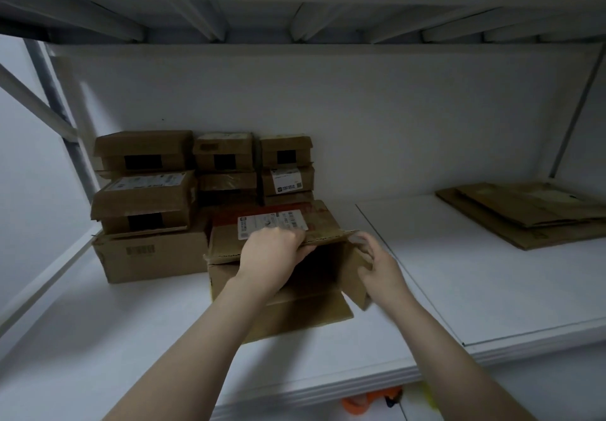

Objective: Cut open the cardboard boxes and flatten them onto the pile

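Note:
An opened cardboard box (226, 276) lies on its side on the white shelf (442, 276), its open end facing me, with a white shipping label on its upper face. My left hand (273, 256) grips the box's top edge, fingers curled over the rim. My right hand (377, 265) holds the right side flap, fingers curled round its edge. A bottom flap lies flat toward me. A pile of flattened cardboard (531, 217) rests at the shelf's far right.
Several closed cardboard boxes (144, 197) are stacked against the back wall on the left, behind and beside the open box. An upper shelf (295, 4) hangs overhead. An orange object (370, 399) shows below the shelf's front edge.

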